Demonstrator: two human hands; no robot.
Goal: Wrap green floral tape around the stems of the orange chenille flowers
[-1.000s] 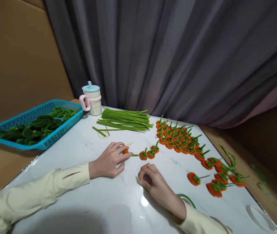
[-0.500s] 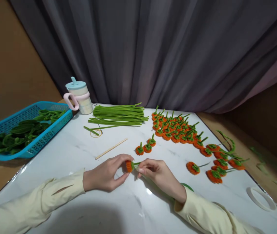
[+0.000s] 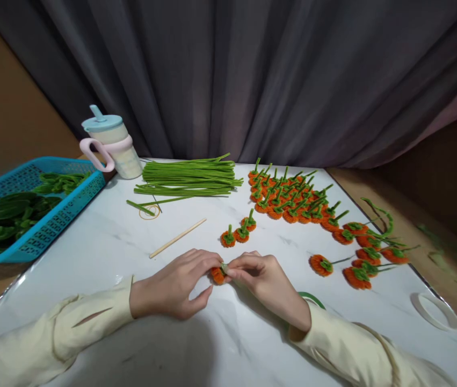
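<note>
Left hand [image 3: 178, 285]: parted at fuzzy orange flower [image 3: 217, 276]
Right hand [image 3: 268, 282]: clamped on its pale-green top [image 3: 224, 266]
Blue plastic basket [image 3: 57, 226], left of grip: green leaves [image 3: 11, 215]

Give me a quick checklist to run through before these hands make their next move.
1. Left hand on the orange piece: ok, fingertips touch it.
2. Right hand at the piece's green top: ok.
3. Green top properly seated: cannot tell, fingers cover much of it.
4. Wooden stick set down: ok, it lies on the table.
5. Green ring uncovered: not ok, the right arm hides part.
</note>
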